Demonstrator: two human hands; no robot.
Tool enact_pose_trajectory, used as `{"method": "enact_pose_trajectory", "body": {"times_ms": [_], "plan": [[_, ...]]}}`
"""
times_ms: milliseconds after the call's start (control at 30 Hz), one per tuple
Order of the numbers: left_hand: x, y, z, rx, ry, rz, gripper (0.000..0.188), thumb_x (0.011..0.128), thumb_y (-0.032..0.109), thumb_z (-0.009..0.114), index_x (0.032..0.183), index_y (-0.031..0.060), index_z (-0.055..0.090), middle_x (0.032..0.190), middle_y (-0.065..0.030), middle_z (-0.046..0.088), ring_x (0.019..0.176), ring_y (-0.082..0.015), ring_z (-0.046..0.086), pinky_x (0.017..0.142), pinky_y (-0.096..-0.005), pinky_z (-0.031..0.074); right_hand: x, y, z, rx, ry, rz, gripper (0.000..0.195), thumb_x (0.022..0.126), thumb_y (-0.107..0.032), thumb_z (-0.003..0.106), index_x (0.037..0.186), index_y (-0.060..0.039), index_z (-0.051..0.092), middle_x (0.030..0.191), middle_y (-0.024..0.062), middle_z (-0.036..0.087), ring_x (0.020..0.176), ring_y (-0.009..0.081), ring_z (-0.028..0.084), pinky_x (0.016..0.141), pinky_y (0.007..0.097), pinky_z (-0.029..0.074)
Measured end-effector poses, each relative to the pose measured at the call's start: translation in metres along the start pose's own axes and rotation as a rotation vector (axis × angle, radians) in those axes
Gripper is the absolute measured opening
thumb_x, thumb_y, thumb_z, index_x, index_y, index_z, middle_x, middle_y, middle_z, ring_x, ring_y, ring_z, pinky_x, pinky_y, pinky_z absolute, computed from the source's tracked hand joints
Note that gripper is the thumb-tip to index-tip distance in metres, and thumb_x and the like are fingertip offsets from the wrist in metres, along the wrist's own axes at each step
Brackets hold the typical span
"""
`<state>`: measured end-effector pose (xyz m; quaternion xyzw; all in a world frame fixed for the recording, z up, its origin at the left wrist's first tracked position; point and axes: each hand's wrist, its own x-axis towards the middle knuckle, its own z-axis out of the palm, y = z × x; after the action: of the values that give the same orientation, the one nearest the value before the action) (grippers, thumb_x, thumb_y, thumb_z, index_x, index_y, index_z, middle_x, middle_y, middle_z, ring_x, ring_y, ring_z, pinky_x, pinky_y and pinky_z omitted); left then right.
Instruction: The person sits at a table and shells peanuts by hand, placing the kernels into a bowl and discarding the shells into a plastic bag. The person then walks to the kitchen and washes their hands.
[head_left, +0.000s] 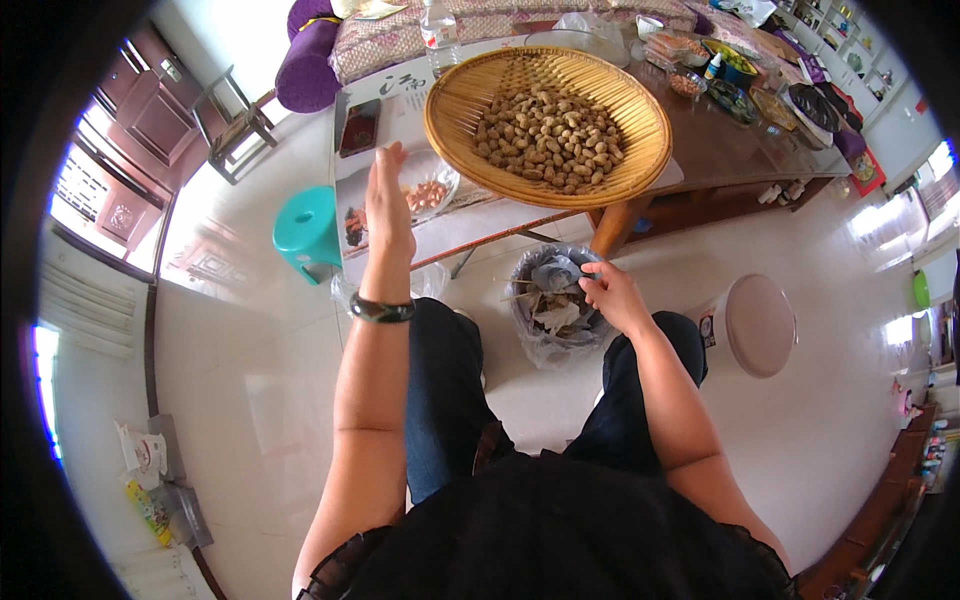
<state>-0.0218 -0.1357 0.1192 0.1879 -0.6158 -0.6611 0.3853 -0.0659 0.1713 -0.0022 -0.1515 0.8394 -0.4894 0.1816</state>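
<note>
My left hand (388, 206) is raised at the table's near left, edge-on, fingers extended, beside a clear bowl (450, 180) that it partly covers. Shelled peanuts (426, 195) with reddish skins lie in that bowl. My right hand (616, 296) hovers over the right rim of a waste bin (525, 341) lined with a plastic bag. Its fingers are loosely bent and apart, with nothing visible between them. Crumpled paper or tissue and other scraps (559, 311) fill the bin. A shallow woven bamboo basket (450, 112) on the table holds many unshelled peanuts (551, 139).
A smartphone (360, 127) and a plastic water bottle (441, 37) are on the light folding table (480, 214). A brown table (720, 154) adjoins it, with food containers (675, 51). A turquoise stool (304, 225) stands left; a lidded bin (760, 326) stands right of my knee.
</note>
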Motion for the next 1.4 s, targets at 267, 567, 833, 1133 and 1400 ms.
{"method": "enact_pose_trajectory", "body": {"times_ms": [267, 567, 833, 1133, 1400], "plan": [[-0.134, -0.02, 0.036, 0.007, -0.548, -0.161, 0.037, 0.099, 0.028, 0.047, 0.077, 0.0016, 0.061, 0.068, -0.0002, 0.056, 0.065, -0.0088, 0.051, 0.062, -0.0258, 0.043, -0.022, -0.04, -0.012, 0.347, 0.507, -0.464, 0.016, 0.095, -0.014, 0.055, 0.096, 0.0009, 0.061, 0.072, 0.001, 0.058, 0.064, 0.0062, 0.054, 0.058, 0.0207, 0.043], [-0.161, -0.109, 0.057, 0.429, -1.006, 0.039, 0.027, 0.08, 0.02, 0.065, 0.095, -0.0019, 0.064, 0.096, -0.0192, 0.066, 0.094, -0.0311, 0.063, 0.083, -0.0366, 0.048, 0.049, -0.181, -0.033, -0.199, 0.199, -0.928, 0.01, 0.088, -0.005, 0.062, 0.097, -0.0027, 0.064, 0.088, 0.008, 0.063, 0.074, 0.0135, 0.058, 0.067, 0.0248, 0.047], [-0.145, -0.115, 0.046, 0.464, -1.03, -0.088, 0.027, 0.082, 0.02, 0.063, 0.099, -0.0014, 0.064, 0.09, -0.0184, 0.067, 0.086, -0.0311, 0.065, 0.078, -0.0374, 0.05, 0.171, -0.202, 0.044, -0.848, 0.003, -0.752, 0.027, 0.082, -0.003, 0.055, 0.105, -0.009, 0.068, 0.102, 0.0143, 0.061, 0.101, 0.0313, 0.058, 0.088, 0.0391, 0.047], [-0.142, -0.111, 0.046, 0.439, -1.016, -0.146, 0.024, 0.082, 0.018, 0.063, 0.098, -0.0001, 0.065, 0.089, -0.0179, 0.068, 0.084, -0.0305, 0.066, 0.077, -0.0368, 0.051, 0.156, -0.211, 0.032, -0.803, 0.039, -0.606, 0.013, 0.083, -0.011, 0.059, 0.094, -0.006, 0.064, 0.097, 0.0144, 0.062, 0.092, 0.0317, 0.06, 0.079, 0.039, 0.048], [-0.139, -0.105, 0.045, 0.227, -0.873, -0.161, 0.019, 0.086, 0.014, 0.061, 0.098, 0.0007, 0.066, 0.089, -0.0098, 0.068, 0.082, -0.0175, 0.064, 0.076, -0.0303, 0.05, -0.009, -0.147, -0.021, 0.409, 0.018, -0.553, 0.017, 0.094, -0.01, 0.056, 0.107, -0.0006, 0.057, 0.092, 0.0083, 0.065, 0.077, 0.0103, 0.061, 0.064, 0.022, 0.05]]}}
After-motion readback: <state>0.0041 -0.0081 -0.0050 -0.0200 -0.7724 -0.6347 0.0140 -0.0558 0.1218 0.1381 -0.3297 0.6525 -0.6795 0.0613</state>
